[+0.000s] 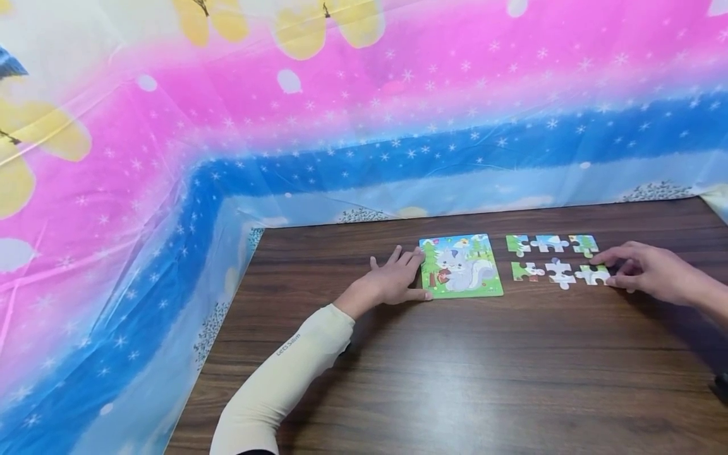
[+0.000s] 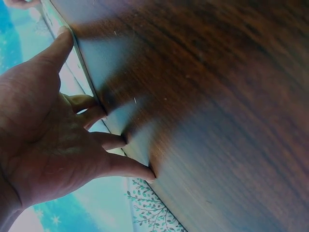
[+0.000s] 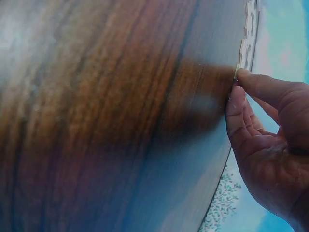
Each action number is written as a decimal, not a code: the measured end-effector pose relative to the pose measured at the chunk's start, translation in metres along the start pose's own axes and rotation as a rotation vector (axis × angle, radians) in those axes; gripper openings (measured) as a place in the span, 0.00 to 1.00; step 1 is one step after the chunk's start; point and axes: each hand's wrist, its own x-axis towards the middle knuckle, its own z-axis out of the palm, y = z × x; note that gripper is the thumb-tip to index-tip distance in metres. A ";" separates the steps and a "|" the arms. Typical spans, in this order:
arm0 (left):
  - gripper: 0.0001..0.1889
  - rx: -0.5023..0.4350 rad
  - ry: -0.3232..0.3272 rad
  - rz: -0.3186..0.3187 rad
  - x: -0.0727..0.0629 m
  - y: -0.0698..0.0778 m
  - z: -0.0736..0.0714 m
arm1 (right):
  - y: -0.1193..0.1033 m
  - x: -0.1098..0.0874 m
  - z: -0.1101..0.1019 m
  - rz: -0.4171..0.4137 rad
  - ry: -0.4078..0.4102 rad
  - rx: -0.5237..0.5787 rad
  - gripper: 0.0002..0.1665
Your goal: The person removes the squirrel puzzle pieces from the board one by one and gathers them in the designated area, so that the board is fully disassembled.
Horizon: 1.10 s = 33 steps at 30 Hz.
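A square picture board [image 1: 462, 268] with a grey squirrel on a green and blue ground lies on the table. My left hand [image 1: 395, 277] rests at its left side, fingers spread, with the thumb at the lower left corner. The left wrist view shows that hand [image 2: 53, 130] with its fingertips down on the tabletop and the thumb at the board's edge. To the right of the board, several jigsaw pieces [image 1: 550, 244] lie in two rows. My right hand [image 1: 654, 272] pinches the lower right jigsaw piece [image 1: 593, 275] at its edge between thumb and finger.
The dark wood table [image 1: 455, 373] stretches toward me. A pink, blue and white patterned cloth [image 1: 364, 145] hangs along its back and left sides. A small black object [image 1: 721, 383] shows at the right edge of the head view.
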 end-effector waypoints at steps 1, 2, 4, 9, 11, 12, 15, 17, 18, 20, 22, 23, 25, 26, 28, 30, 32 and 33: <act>0.49 0.001 0.000 0.000 0.000 0.000 0.000 | 0.000 0.000 0.000 -0.001 0.001 -0.005 0.25; 0.50 0.002 -0.001 -0.001 0.000 0.000 0.000 | 0.000 0.000 0.000 0.001 0.000 -0.007 0.25; 0.50 0.004 -0.002 0.000 0.000 0.000 0.000 | 0.000 0.000 0.000 0.013 -0.001 -0.017 0.25; 0.49 0.001 -0.003 0.004 0.001 0.000 -0.001 | -0.008 0.003 -0.006 0.026 0.026 -0.063 0.25; 0.49 0.000 -0.004 0.005 0.001 0.000 -0.001 | -0.016 0.007 -0.007 0.001 0.062 -0.101 0.24; 0.49 0.002 -0.004 0.004 0.001 -0.001 -0.001 | -0.022 0.010 -0.007 -0.017 0.085 -0.113 0.23; 0.49 0.003 -0.003 0.000 0.001 -0.001 -0.001 | -0.045 0.015 -0.002 -0.080 0.153 -0.121 0.19; 0.49 0.003 -0.002 -0.003 0.001 0.000 0.000 | -0.064 0.019 0.005 -0.115 0.168 -0.088 0.18; 0.50 0.004 -0.001 -0.005 0.001 0.000 0.000 | -0.074 0.020 0.009 -0.134 0.171 -0.066 0.17; 0.50 0.002 -0.001 -0.005 0.000 0.000 0.000 | -0.092 0.024 0.016 -0.161 0.154 -0.021 0.17; 0.50 0.003 -0.001 -0.003 -0.001 0.000 0.000 | -0.109 0.028 0.023 -0.183 0.126 0.021 0.17; 0.50 0.003 0.000 -0.001 -0.001 0.000 0.000 | -0.116 0.030 0.026 -0.191 0.113 0.040 0.18; 0.50 0.000 0.000 0.001 -0.001 0.000 0.000 | -0.130 0.034 0.033 -0.205 0.082 0.086 0.18; 0.50 -0.001 0.000 0.001 -0.001 0.000 0.000 | -0.136 0.037 0.036 -0.213 0.069 0.107 0.18; 0.50 -0.002 0.000 0.002 -0.001 0.000 0.000 | -0.147 0.042 0.043 -0.227 0.048 0.144 0.19; 0.50 0.001 0.001 0.000 0.000 0.000 0.000 | -0.157 0.048 0.050 -0.239 0.022 0.187 0.20; 0.50 0.005 0.003 0.002 0.000 0.000 0.001 | -0.166 0.054 0.057 -0.239 -0.005 0.226 0.21; 0.50 0.008 0.002 0.004 0.001 0.000 0.001 | -0.170 0.057 0.060 -0.238 -0.020 0.243 0.22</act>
